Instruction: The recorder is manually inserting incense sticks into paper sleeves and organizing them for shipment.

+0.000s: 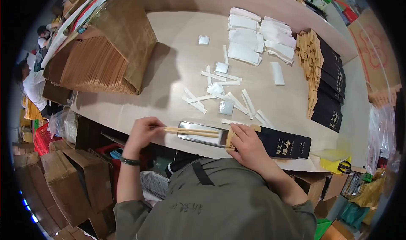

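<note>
My left hand (pixel 146 132) pinches the ends of a pair of wooden chopsticks (pixel 186 131). Their other ends reach into a shiny metal trough (pixel 182 125) at the table's front edge, over something white lying inside. My right hand (pixel 249 142) grips the tan mouth of a dark paper sleeve (pixel 288 143), where it meets the trough's right end. Its palm hides how far the two overlap. Beyond the hands lie thin white paper strips (pixel 248 103) and small silvery packets (pixel 226 107).
Piles of folded white napkins (pixel 244 36) lie at the back, beside a fanned stack of dark sleeves (pixel 330 81). An open cardboard box (pixel 137 41) packed with brown slats stands left. Yellow-handled scissors (pixel 344 167) rest by the right front corner. Cartons (pixel 69 185) crowd the lower left.
</note>
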`<state>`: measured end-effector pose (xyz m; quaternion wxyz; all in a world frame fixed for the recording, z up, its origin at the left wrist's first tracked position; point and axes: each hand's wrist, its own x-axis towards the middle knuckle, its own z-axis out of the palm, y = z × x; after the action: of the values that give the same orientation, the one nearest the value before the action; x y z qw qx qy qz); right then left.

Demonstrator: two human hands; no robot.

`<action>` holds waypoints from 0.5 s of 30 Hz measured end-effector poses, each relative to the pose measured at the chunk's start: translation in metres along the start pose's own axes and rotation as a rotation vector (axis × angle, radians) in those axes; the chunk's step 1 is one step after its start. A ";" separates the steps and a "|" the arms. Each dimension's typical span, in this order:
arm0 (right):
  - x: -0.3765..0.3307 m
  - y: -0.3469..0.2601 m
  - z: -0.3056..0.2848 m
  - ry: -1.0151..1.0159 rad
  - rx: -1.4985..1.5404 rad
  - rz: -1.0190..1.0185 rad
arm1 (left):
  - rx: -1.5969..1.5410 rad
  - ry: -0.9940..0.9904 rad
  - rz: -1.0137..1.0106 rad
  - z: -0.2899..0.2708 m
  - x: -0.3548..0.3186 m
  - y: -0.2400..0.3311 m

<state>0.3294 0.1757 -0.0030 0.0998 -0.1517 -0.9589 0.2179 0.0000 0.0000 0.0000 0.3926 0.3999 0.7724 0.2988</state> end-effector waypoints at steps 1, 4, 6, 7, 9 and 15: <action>0.004 0.004 0.003 0.037 0.035 -0.025 | 0.009 0.013 0.016 0.019 0.009 0.010; 0.006 -0.019 0.011 0.074 0.087 -0.026 | 0.081 0.034 0.430 0.091 0.004 0.055; 0.010 -0.014 0.006 0.083 0.033 0.008 | 0.173 0.194 0.590 0.116 0.011 0.065; 0.010 -0.012 0.003 0.089 0.023 0.011 | 0.171 0.193 0.602 0.118 0.014 0.063; 0.006 -0.013 0.001 0.085 -0.064 0.117 | 0.000 0.428 0.248 0.117 0.014 0.060; 0.009 -0.008 0.006 0.103 0.023 0.051 | 0.007 -0.099 0.406 0.134 0.000 0.107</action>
<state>0.3172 0.1693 -0.0032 0.1452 -0.1860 -0.9458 0.2232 0.1545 0.0736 0.0141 0.3603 0.5631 0.6567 0.3491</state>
